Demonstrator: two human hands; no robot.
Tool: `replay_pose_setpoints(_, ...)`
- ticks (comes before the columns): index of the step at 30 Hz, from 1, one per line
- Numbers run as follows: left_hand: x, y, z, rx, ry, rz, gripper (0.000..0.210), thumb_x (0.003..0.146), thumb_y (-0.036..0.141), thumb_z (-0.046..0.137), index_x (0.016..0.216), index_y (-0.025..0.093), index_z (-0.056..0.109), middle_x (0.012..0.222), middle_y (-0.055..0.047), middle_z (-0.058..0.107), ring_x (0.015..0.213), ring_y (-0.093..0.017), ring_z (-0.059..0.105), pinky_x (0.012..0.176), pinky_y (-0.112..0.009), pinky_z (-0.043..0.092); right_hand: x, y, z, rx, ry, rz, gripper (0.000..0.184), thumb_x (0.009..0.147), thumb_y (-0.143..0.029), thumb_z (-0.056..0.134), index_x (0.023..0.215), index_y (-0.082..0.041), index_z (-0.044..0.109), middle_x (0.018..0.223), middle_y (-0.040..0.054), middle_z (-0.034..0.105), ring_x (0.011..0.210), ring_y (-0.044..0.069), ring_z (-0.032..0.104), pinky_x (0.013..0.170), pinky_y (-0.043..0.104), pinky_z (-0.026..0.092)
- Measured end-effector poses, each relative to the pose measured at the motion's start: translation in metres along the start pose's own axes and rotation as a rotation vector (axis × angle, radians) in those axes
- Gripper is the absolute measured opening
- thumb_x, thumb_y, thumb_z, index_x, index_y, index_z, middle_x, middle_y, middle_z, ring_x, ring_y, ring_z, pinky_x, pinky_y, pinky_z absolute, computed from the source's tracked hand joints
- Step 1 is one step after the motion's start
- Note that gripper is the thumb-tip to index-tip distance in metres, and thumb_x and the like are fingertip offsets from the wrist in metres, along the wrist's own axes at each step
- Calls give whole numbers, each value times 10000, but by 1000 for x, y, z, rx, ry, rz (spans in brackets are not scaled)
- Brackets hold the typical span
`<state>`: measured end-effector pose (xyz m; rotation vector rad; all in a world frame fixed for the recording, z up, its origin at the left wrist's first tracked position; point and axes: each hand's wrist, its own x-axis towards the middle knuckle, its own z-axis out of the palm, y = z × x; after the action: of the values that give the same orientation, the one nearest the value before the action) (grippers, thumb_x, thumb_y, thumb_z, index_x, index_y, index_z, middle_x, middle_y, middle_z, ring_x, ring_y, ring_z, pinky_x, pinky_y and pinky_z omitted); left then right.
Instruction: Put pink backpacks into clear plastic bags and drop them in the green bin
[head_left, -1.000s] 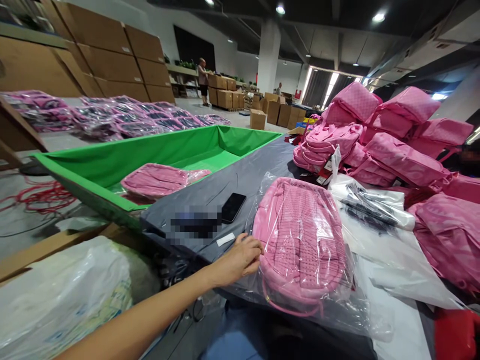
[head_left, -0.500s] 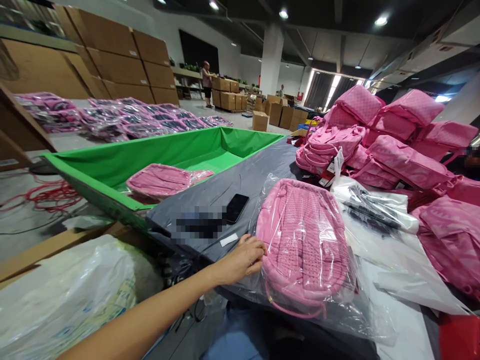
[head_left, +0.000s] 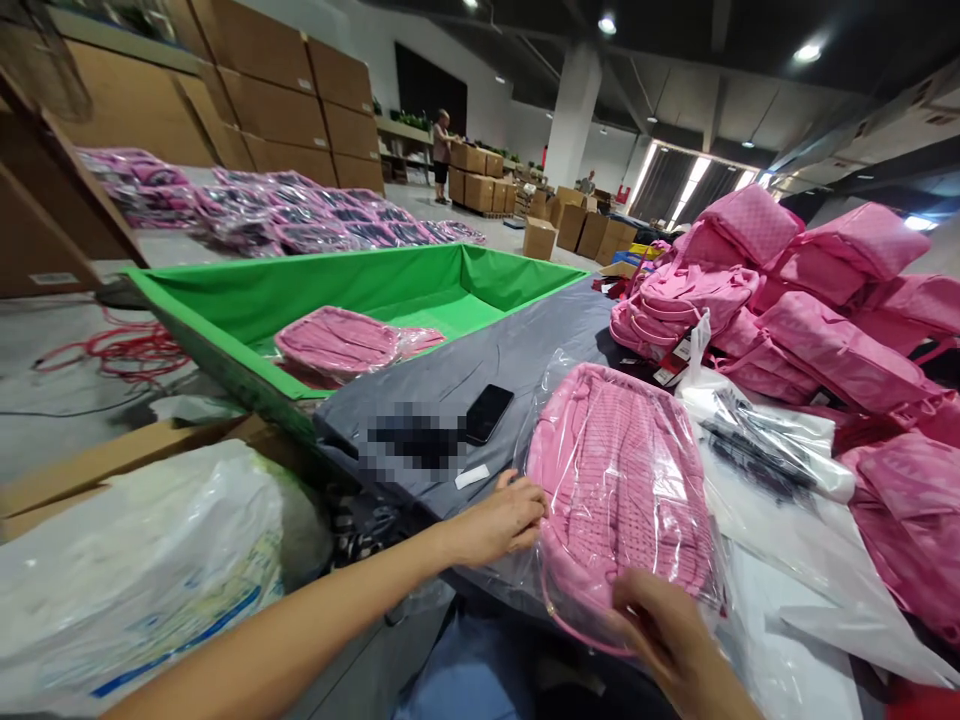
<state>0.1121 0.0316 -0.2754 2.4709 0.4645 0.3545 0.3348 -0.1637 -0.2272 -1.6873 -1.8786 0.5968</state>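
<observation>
A pink backpack (head_left: 607,480) with a mesh-patterned back panel lies inside a clear plastic bag (head_left: 721,570) on the grey-covered table. Curled fingers of my left hand (head_left: 501,518) grip the bag at the backpack's left side. My right hand (head_left: 667,625) bends over the lower end, its fingers closed on the plastic near a pink strap; the fingertips are partly hidden. Left of the backpack lie a black phone (head_left: 489,414) and a small white label (head_left: 472,476). To its right are white plastic bags (head_left: 765,480) with dark print.
A green bin (head_left: 300,275) behind the table holds another bagged pink backpack (head_left: 337,345). Pink backpacks (head_left: 847,340) are piled at the right. A white sack (head_left: 142,560) stands at lower left. Stacked cartons (head_left: 277,100) and a person (head_left: 442,155) are farther back.
My right hand has come into view and onto the bag's lower end. My left hand stays at the bag's left side. The camera view has shifted slightly left.
</observation>
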Motion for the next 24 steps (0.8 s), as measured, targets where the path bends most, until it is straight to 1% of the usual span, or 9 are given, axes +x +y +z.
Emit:
replay_pose_setpoints(2, -1, 1, 0, 4, 0, -2, 116, 909, 150, 538, 819, 183, 603, 1060, -55, 675, 1033, -229, 555, 1117, -499, 227, 55, -7, 13, -229, -274, -69, 121, 929, -286, 559, 835, -245, 624, 783, 3, 664, 746, 183, 583, 671, 318, 386)
replay_pose_setpoints(5, -2, 1, 1, 7, 13, -17, 96, 913, 137, 534, 849, 184, 588, 1066, -60, 673, 1032, -236, 544, 1117, -519, 221, 109, 6, 17, -281, -279, 6, 73, 876, -234, 648, 817, -224, 606, 680, -34, 639, 650, 147, 559, 608, 269, 325)
replay_pose_setpoints(7, -2, 0, 2, 3, 19, -23, 90, 924, 136, 531, 867, 186, 579, 1063, -58, 671, 1033, -238, 542, 1119, -518, 214, 118, 21, 12, -279, -225, 51, 119, 893, -308, 679, 877, -223, 597, 656, -46, 626, 594, 143, 555, 555, 250, 326)
replay_pose_setpoints(11, -2, -3, 2, -13, 17, -25, 97, 915, 124, 554, 847, 190, 572, 1044, -41, 660, 1035, -233, 546, 1131, -499, 201, 87, 36, 10, -347, -39, 25, 115, 963, -283, 568, 895, -207, 621, 826, 57, 682, 758, 215, 644, 665, 324, 479)
replay_pose_setpoints(14, -2, -2, 1, -33, 5, -30, 106, 918, 121, 564, 842, 195, 571, 1058, -40, 659, 1051, -233, 551, 1147, -495, 193, 57, 33, 28, -445, 15, -342, 235, 967, -247, 557, 1176, -267, 663, 1255, 117, 696, 1146, 282, 663, 914, 434, 562)
replay_pose_setpoints(16, -2, 1, 0, -53, -4, -45, 109, 912, 111, 568, 845, 197, 577, 1076, -47, 667, 1067, -235, 553, 1164, -504, 176, 46, 31, 45, -590, 55, -557, 443, 907, -250, 672, 1343, -290, 603, 1436, 157, 617, 1288, 334, 618, 964, 497, 588)
replay_pose_setpoints(19, -1, 5, -7, -115, -23, -77, 109, 874, 100, 600, 822, 195, 604, 1076, -41, 690, 1097, -233, 568, 1200, -516, 119, 46, 32, 60, -699, 67, -551, 603, 854, -309, 770, 1418, -291, 558, 1481, 205, 575, 1311, 352, 616, 950, 513, 618)
replay_pose_setpoints(22, 11, -4, -21, -241, -14, -140, 90, 806, 222, 718, 765, 207, 640, 1068, -9, 717, 1097, -228, 611, 1218, -473, 156, 41, 38, 57, -587, 84, -531, 476, 912, -408, 691, 1374, -340, 596, 1534, 177, 528, 1373, 349, 563, 977, 545, 609)
replay_pose_setpoints(24, 26, -19, -29, -325, 100, -243, 164, 792, 363, 718, 806, 210, 659, 1168, -32, 699, 1149, -251, 602, 1182, -430, 273, 24, 47, 49, -482, 243, -497, 393, 951, -342, 599, 1342, -371, 621, 1591, 128, 469, 1416, 356, 516, 1020, 583, 583)
